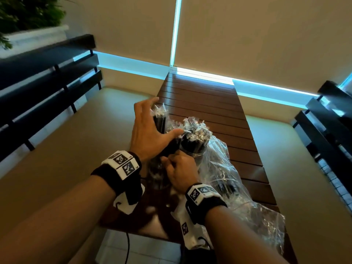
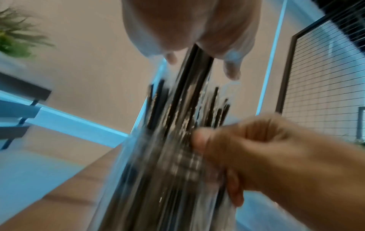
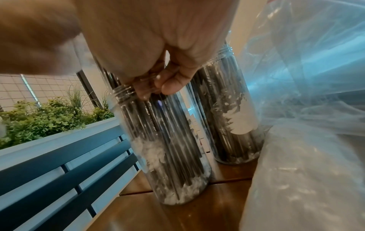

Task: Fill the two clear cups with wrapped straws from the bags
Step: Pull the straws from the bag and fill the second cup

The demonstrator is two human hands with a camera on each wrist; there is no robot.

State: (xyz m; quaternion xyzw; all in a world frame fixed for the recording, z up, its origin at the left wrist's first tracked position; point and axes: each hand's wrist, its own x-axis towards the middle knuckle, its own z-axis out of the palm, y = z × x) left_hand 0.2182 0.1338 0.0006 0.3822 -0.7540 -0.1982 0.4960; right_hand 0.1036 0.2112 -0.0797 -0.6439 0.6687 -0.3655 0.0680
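The left hand (image 1: 150,130) cupped the light, slippery straws (image 1: 160,121); the right hand (image 1: 179,169) apparently pinched them at the near cup (image 3: 168,140) rim, best gripped mid-bundle.

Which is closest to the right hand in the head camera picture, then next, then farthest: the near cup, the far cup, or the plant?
1. Near cup: right beside the right hand, which holds straws at its rim.
2. Far cup: just beyond, further up the table.
3. Plant: farthest, top left corner, behind the bench.
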